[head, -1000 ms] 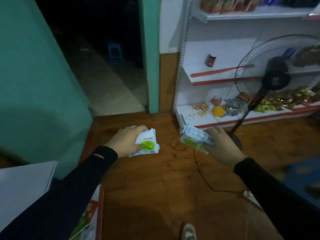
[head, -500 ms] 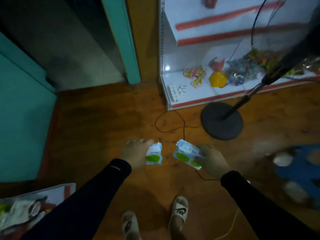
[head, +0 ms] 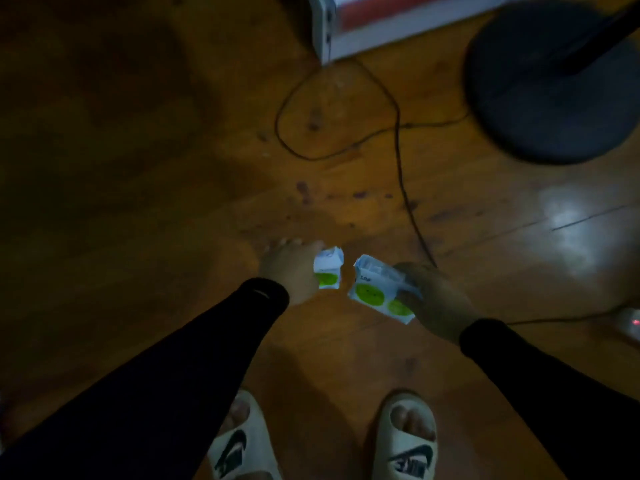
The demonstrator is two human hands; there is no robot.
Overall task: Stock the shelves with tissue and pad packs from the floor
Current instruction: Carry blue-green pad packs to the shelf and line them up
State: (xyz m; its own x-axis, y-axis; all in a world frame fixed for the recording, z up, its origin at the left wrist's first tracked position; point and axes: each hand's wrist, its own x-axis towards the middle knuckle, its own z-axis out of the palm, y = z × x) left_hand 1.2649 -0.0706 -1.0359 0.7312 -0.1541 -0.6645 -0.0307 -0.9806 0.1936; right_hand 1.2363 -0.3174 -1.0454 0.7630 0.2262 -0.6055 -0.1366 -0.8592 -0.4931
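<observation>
Left hand and right hand each grip a green-dotted pack above the floor; a cord and fan base lie ahead.

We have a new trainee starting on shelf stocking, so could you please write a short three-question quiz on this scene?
1. True or false: each hand holds a pack.
2. What runs across the wooden floor between the fan base and the hands? A) a rope B) a black cable C) a hose
3. Fill in: the packs are white with ____ circles.

Key:
1. True: the left hand grips the left pack, the right hand the right pack.
2. B: the black cable loops beside the fan base.
3. Green.
</observation>
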